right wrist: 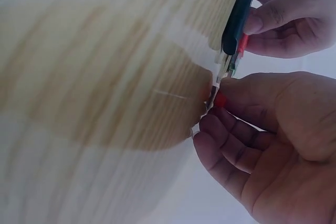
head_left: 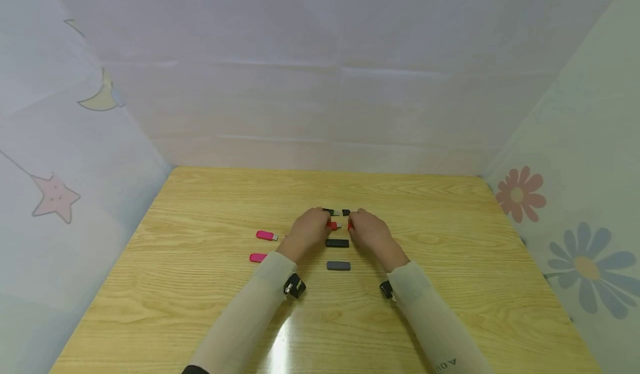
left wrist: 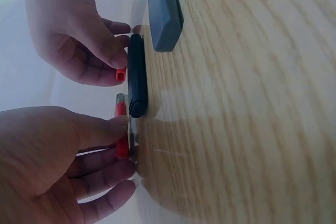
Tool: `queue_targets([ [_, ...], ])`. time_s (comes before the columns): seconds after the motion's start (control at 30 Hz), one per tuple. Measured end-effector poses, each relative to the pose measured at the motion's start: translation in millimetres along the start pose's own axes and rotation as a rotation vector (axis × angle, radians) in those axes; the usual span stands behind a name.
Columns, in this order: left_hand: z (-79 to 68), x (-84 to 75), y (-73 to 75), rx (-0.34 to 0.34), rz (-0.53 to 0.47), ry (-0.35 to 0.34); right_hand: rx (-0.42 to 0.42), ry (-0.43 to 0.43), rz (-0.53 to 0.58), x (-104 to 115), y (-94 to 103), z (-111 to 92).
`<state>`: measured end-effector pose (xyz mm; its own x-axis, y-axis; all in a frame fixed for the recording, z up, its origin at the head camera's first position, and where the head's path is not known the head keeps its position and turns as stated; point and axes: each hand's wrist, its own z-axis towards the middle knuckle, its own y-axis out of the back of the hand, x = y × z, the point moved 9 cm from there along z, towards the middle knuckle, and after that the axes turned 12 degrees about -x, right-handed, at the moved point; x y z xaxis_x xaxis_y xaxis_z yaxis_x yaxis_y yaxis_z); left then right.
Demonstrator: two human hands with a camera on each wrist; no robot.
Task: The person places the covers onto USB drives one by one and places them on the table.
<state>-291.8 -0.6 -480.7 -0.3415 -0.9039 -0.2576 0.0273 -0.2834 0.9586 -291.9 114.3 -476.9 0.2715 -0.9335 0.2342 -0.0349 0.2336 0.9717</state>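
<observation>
My left hand pinches a red USB stick between thumb and fingers, its bare metal plug pointing right. Facing it, my right hand pinches the small red cap, whose hollow end is turned towards the plug. A short gap separates cap and plug. Just beyond them lie an uncapped black USB stick, partly behind the left hand, and its black cap. On the near side, between the hands, lie a closed black stick and, closer to me, a grey one.
Left of the left arm lie two pink USB sticks, the farther one with its plug bare, the nearer one partly covered by the sleeve. Everything rests on a wooden table enclosed by a pale curtain behind and patterned sheets at the sides.
</observation>
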Motion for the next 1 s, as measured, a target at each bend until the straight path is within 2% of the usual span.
queue_targets([
  [0.23, 0.0, 2.4, 5.4, -0.025, -0.099, -0.002, -0.022, -0.007, 0.049, -1.6, 5.3, -2.2],
  [0.33, -2.9, 5.3, 9.1, -0.031, -0.151, 0.009, -0.024, 0.000, 0.077, -0.4, 7.8, -4.9],
  [0.43, -7.1, 5.7, 13.2, -0.036, -0.173, -0.010, -0.031, 0.010, 0.096, 2.1, 11.9, -8.5],
  [0.67, -17.6, -0.6, 26.3, -0.072, -0.201, -0.098, -0.070, 0.023, 0.131, 6.7, 22.3, -17.2],
  [1.0, -24.7, -3.7, 38.3, -0.141, -0.193, -0.142, -0.109, 0.057, 0.184, 9.6, 28.3, -23.5],
])
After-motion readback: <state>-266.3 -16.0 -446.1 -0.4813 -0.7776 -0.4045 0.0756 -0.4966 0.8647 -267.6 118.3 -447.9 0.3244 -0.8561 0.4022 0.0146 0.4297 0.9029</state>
